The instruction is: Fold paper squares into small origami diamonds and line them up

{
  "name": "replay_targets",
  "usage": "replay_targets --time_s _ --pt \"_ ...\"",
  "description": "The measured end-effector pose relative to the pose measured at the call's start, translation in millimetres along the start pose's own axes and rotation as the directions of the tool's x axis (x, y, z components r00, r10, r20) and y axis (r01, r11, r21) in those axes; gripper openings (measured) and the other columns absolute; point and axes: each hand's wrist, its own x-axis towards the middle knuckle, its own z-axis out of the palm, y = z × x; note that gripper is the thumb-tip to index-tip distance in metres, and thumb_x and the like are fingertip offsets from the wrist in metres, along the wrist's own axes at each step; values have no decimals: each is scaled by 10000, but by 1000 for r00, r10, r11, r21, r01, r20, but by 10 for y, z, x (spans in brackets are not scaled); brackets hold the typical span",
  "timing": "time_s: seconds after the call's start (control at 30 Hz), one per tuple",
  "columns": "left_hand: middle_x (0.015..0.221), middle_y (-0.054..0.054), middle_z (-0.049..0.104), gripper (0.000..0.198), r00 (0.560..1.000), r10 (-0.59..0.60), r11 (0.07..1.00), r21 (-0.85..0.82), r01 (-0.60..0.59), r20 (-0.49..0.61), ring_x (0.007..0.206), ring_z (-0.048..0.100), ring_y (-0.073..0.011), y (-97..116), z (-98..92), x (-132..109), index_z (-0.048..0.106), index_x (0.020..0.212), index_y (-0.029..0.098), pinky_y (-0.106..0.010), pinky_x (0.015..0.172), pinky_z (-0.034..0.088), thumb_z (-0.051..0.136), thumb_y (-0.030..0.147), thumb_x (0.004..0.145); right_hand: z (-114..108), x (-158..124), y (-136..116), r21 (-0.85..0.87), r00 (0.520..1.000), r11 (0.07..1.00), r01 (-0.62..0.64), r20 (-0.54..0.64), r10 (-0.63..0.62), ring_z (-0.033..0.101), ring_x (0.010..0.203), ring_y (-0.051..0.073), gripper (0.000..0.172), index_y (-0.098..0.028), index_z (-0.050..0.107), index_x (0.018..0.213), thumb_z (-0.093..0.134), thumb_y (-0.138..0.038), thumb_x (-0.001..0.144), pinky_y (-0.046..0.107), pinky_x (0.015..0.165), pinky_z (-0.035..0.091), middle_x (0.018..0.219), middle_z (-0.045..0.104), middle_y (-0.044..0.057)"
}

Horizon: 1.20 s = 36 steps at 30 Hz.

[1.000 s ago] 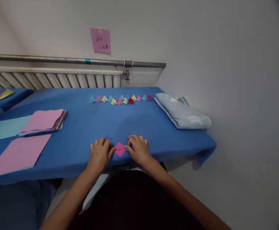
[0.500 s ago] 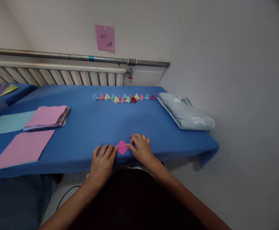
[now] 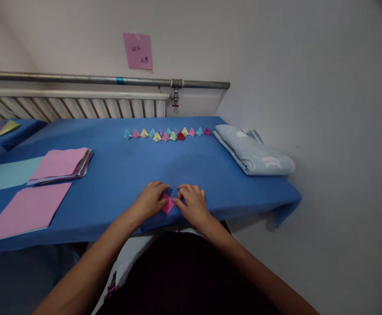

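Note:
A small bright pink folded paper (image 3: 168, 204) lies near the front edge of the blue-covered table, shaped like a diamond. My left hand (image 3: 151, 199) is at its left side, thumb and fingers closed on the upper left part and covering it. From the right, my right hand (image 3: 192, 202) pinches the paper's right corner between thumb and curled fingers. Farther back, several small folded paper pieces (image 3: 165, 137) in blue, pink, yellow, purple and red stand in a row of peaks.
On the left are a stack of coloured paper (image 3: 60, 162), a light blue sheet (image 3: 7, 175) and pink sheets (image 3: 30, 210). A folded pale blue blanket (image 3: 253, 153) lies at the right by the wall. Behind the table runs a radiator (image 3: 112, 107) under a metal pipe (image 3: 79, 79).
My left hand has moved up and around the pink paper's upper left side, covering more of it. My right hand stays at the right corner. The view has shifted slightly.

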Motion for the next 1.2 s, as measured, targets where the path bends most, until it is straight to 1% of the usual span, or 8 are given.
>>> replay_targets --time_s 0.2,0.43,0.6,0.73,0.87,1.0,1.1,1.2 --pt "700 23 661 292 940 -17 999 -32 30 341 632 577 -140 64 -138 375 693 825 213 -206 564 396 615 114 562 10 -20 21 77 998 997 -6 -58 11 523 984 234 98 -218 573 752 628 -263 819 358 795 333 1063 646 35" --pt "495 71 536 121 885 -152 976 -74 204 440 491 453 -106 -6 -266 328 626 593 203 -220 484 281 656 143 494 31 14 100 321 980 947 -14 -184 76 556 1025 233 47 -216 548 786 593 -200 786 394 898 385 1042 633 81" --pt "480 71 523 98 897 -203 905 -275 325 393 497 451 -108 -157 -347 153 584 548 195 -223 494 298 664 175 494 2 -14 71 406 978 914 -10 -187 94 568 1026 224 32 -220 539 773 563 -204 786 394 902 411 1030 635 79" --pt "551 49 567 184 928 -244 748 -554 365 282 523 504 -115 -194 -339 -30 546 626 191 -236 530 381 670 309 560 -60 -84 -91 523 990 851 -46 -88 108 616 794 172 75 -214 580 854 537 -270 828 297 709 479 854 656 33" --pt "680 31 596 346 934 -353 570 -777 269 64 605 560 -117 -130 -191 -174 520 825 199 -263 625 444 674 425 612 -118 -88 -266 770 966 583 -260 199 167 603 735 156 173 -206 608 908 609 -320 778 275 674 475 806 653 17" --pt "773 3 620 481 908 -416 461 -870 175 -37 668 590 -123 -34 4 -245 532 975 184 -284 686 470 689 461 615 -113 -35 -322 831 932 422 -362 311 185 533 618 120 153 -197 596 786 653 -319 712 237 585 423 674 577 -30" --pt "814 -14 637 460 909 -412 451 -881 146 -60 711 597 -131 8 47 -270 567 965 178 -287 708 474 691 458 621 -103 -27 -305 824 934 439 -358 310 179 482 563 107 103 -204 578 729 625 -295 724 226 544 386 607 517 -53" --pt "752 8 634 319 929 -367 497 -855 149 -52 698 581 -134 12 -38 -294 614 873 188 -281 697 462 692 393 641 -125 -35 -265 753 975 621 -220 181 126 513 619 130 83 -211 605 756 584 -289 776 245 586 402 669 563 -29"
